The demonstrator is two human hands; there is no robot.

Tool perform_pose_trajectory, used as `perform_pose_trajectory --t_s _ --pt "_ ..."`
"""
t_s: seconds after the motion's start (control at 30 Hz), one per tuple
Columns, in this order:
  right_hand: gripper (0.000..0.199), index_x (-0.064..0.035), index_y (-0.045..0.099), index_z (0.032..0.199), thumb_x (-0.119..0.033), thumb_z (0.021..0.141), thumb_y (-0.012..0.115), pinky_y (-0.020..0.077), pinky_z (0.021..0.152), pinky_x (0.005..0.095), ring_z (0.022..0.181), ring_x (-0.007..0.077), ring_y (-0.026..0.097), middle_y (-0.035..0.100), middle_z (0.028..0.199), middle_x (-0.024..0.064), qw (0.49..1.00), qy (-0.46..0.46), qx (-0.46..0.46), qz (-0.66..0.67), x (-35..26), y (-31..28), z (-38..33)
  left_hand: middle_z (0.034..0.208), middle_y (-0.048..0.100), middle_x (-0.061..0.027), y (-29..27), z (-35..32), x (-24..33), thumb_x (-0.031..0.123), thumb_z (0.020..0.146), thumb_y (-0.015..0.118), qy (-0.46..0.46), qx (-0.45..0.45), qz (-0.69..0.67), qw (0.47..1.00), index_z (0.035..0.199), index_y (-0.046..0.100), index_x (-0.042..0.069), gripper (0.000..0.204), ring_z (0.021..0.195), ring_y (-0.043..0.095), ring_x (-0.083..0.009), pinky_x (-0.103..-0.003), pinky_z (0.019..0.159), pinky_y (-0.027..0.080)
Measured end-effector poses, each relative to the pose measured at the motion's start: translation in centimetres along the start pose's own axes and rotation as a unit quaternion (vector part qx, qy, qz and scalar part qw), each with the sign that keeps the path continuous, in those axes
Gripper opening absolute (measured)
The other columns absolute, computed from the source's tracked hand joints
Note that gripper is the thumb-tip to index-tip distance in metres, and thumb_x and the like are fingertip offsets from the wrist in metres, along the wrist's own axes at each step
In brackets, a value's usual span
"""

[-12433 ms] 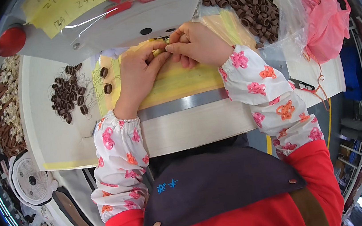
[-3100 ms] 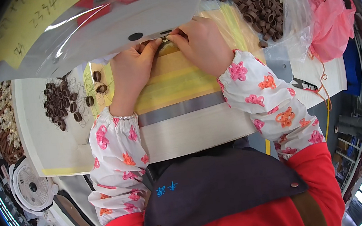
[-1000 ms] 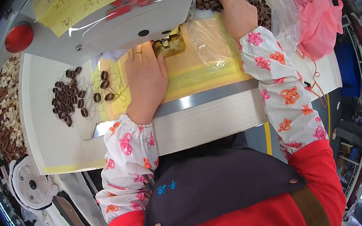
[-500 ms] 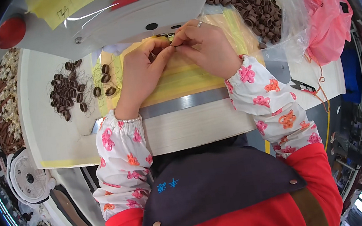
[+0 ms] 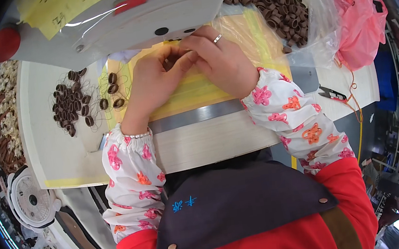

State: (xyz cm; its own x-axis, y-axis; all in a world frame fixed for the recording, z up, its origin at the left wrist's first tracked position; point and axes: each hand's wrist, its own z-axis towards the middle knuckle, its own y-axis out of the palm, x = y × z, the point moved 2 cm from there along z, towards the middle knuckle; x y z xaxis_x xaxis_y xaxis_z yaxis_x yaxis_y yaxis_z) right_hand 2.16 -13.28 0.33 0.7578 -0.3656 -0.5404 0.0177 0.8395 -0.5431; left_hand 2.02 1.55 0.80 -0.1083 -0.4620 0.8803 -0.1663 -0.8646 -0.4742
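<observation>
— Both hands have barely shifted in the last half second: the left hand [image 5: 153, 88] and the right hand [image 5: 219, 60] stay pressed together at upper centre of the frame, under the grey machine head [image 5: 124, 22].

— What are they holding?

— Fingertips of both meet over something small on the yellow pad [image 5: 196, 93]; whatever sits in either grip is hidden by the fingers, so I cannot tell how tightly they close. By the look of the neighbours, it is likely one of the brown loops [image 5: 115, 78].

— How would such a piece handle?

— Light, soft and a little springy, I'd judge, with trailing thread that could snag. Best pinched by its outer edge, fingertip to fingertip.

— Any room to move?

— Little above: the machine head overhangs the fingers closely. At left, a loose pile of loops [image 5: 70, 109] lies on the white worktop [image 5: 65, 154]. At upper right, a clear bag of loops [image 5: 275, 7] crowds the pad, with a pink bag [image 5: 358, 27] beyond. Thread snips [image 5: 330, 93] lie at right, well apart. Freest room is toward the worktop's near edge.
</observation>
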Motion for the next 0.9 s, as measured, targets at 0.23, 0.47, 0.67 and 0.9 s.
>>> perform_pose_trajectory --t_s 0.23,0.47,0.67,0.9 --pt "0.036 -0.0064 0.047 0.104 -0.004 0.069 0.055 0.0492 0.061 0.0335 0.082 0.0271 0.057 0.049 0.103 0.0122 0.994 -0.033 -0.054 -0.091 -1.1 0.3 -0.2 0.060 0.054 -0.0123 -0.6 -0.1 -0.4 0.020 0.078 0.057 -0.002 -0.056 0.119 0.991 0.084 0.059 -0.001 0.022 0.050 0.046 -0.0216 -0.030 0.051 0.038" --pt "0.029 -0.0061 0.052 0.095 -0.001 0.068 0.060 0.0484 0.056 0.0300 0.070 0.0245 0.059 0.056 0.080 0.0083 0.994 0.037 -0.036 -0.094 -0.2 0.7 -0.9 0.059 0.055 -0.0110 -0.2 -0.1 0.0 0.019 0.080 0.057 0.009 -0.032 0.058 0.998 0.082 0.061 0.000 0.019 0.051 0.048 -0.0167 -0.028 0.050 0.038" --pt "0.020 -0.0013 0.057 0.086 -0.001 0.068 0.065 0.0489 0.058 0.0259 0.065 0.0177 0.061 0.061 0.073 0.0093 0.976 0.194 0.002 0.098 1.3 0.5 -0.5 0.062 0.059 -0.0096 0.2 -0.4 0.1 0.019 0.079 0.059 0.017 0.052 0.112 0.992 0.082 0.062 0.003 0.017 0.055 0.054 -0.0190 -0.029 0.052 0.041" --pt "0.013 0.0021 0.060 0.079 -0.002 0.069 0.066 0.0485 0.058 0.0260 0.063 0.0170 0.060 0.062 0.072 0.0103 0.979 0.194 0.000 0.062 2.6 0.8 0.2 0.065 0.061 -0.0087 0.2 0.1 -0.4 0.021 0.076 0.060 0.090 0.105 0.178 0.974 0.083 0.064 0.006 0.017 0.060 0.058 -0.0218 -0.030 0.056 0.043"
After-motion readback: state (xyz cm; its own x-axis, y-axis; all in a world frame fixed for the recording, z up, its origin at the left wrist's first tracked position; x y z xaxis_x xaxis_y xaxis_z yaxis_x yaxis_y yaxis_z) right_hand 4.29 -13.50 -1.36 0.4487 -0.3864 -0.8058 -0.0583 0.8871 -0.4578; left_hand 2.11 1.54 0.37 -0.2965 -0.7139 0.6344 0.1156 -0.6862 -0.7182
